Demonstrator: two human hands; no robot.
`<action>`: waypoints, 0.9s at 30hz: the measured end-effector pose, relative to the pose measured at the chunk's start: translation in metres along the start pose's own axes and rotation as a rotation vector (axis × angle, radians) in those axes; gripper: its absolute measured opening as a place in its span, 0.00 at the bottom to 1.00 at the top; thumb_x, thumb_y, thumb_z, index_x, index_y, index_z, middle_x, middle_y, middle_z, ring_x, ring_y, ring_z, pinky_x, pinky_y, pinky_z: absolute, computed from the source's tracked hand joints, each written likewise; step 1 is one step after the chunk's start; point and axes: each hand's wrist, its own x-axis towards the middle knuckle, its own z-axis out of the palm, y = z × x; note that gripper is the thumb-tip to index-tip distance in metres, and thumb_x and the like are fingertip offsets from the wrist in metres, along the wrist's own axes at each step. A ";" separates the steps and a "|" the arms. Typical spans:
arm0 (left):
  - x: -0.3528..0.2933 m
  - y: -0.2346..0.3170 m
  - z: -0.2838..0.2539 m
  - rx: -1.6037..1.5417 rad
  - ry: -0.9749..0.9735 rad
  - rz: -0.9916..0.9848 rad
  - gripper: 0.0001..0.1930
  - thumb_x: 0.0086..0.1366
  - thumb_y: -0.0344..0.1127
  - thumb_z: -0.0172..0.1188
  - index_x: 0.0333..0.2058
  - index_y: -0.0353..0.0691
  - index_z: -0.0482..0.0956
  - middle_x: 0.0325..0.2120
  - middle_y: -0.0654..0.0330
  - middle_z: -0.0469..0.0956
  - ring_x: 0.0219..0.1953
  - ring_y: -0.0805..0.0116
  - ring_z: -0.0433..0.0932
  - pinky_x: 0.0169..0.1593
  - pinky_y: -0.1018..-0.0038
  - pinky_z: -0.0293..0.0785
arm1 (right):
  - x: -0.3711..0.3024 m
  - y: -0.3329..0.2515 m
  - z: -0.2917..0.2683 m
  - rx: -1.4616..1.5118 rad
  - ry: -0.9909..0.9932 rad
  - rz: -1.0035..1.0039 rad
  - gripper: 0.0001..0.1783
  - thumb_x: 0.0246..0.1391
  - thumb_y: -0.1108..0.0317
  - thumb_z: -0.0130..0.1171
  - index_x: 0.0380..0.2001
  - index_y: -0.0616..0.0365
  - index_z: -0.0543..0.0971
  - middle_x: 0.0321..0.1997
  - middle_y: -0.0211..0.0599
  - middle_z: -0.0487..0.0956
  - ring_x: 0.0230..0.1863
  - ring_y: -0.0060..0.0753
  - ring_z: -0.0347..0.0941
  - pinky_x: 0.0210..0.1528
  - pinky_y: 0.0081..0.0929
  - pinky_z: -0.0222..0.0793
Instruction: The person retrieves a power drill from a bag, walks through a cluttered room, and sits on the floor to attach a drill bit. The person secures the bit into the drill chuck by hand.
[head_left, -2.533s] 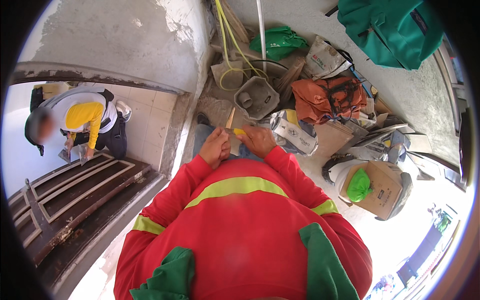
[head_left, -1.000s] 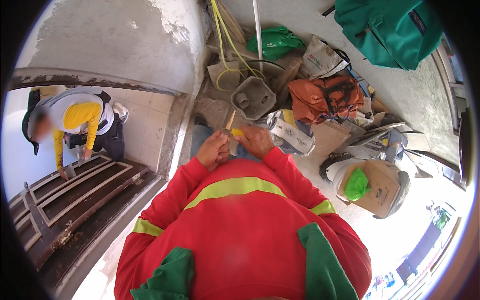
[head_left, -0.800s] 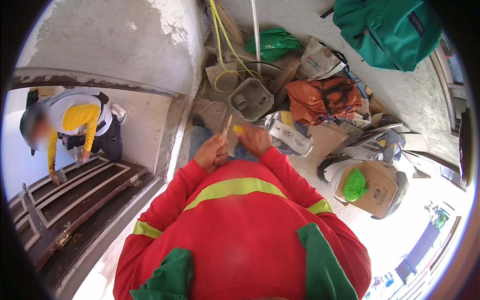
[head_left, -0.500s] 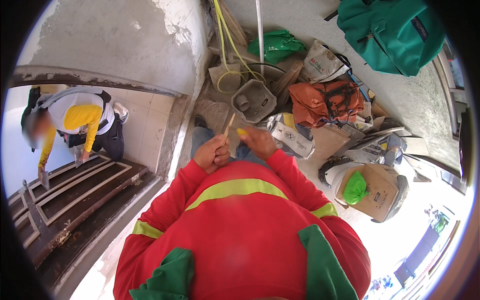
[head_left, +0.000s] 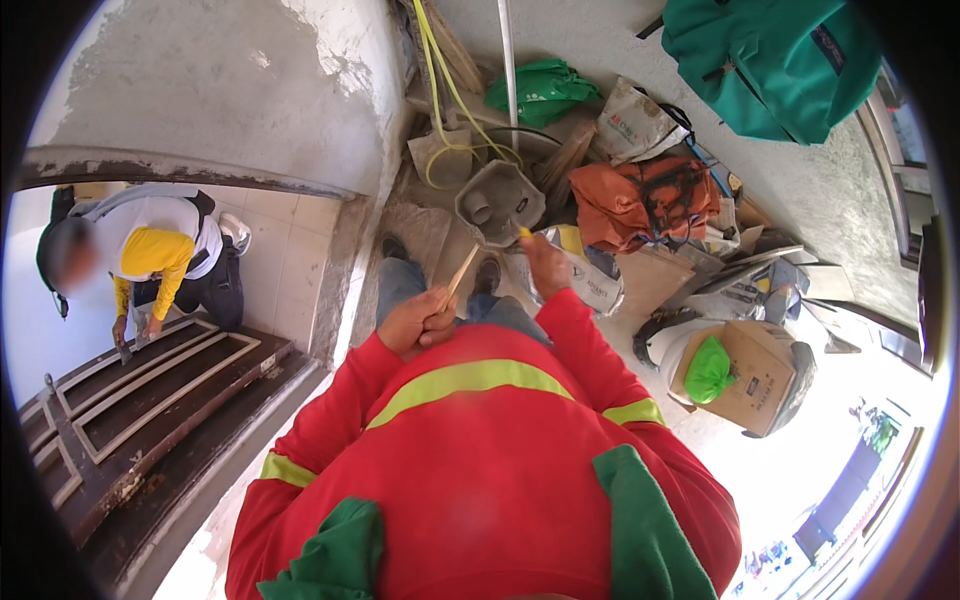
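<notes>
Clenching wooden stick (head_left: pixel 462 273), pointed lengthwise to one o'clock, in left hand (head_left: pixel 417 321); holding yellow-handled tool (head_left: pixel 525 233) in right hand (head_left: pixel 547 267), at two o'clock.

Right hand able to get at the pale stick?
Probably yes: the pale stick juts from the left hand, with nothing visible between it and the right hand, though the yellow item gripped there may hinder.

A grey basin (head_left: pixel 505 190) sits near a rust-orange bundle (head_left: pixel 635 205), with a teal bag (head_left: pixel 775 75) at upper right.
</notes>
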 end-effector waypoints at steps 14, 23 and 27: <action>0.020 0.005 0.022 0.691 0.245 0.203 0.15 0.75 0.46 0.53 0.46 0.40 0.76 0.25 0.63 0.77 0.28 0.73 0.78 0.34 0.75 0.73 | -0.002 -0.105 -0.038 1.307 -0.439 0.326 0.13 0.62 0.57 0.63 0.36 0.53 0.74 0.20 0.16 0.64 0.20 0.11 0.57 0.21 0.16 0.49; 0.023 0.002 0.006 0.015 0.088 0.108 0.15 0.75 0.50 0.51 0.41 0.43 0.72 0.22 0.69 0.65 0.24 0.75 0.65 0.30 0.78 0.65 | -0.001 -0.099 -0.033 0.935 -0.252 -0.150 0.18 0.68 0.51 0.53 0.39 0.57 0.76 0.23 0.25 0.71 0.20 0.25 0.65 0.24 0.29 0.60; 0.025 0.000 0.001 0.121 0.138 0.166 0.11 0.76 0.44 0.47 0.38 0.44 0.69 0.21 0.69 0.63 0.22 0.77 0.61 0.27 0.79 0.59 | -0.021 -0.097 -0.040 0.450 -0.227 -0.390 0.20 0.67 0.51 0.52 0.37 0.59 0.77 0.25 0.44 0.76 0.26 0.50 0.74 0.29 0.44 0.66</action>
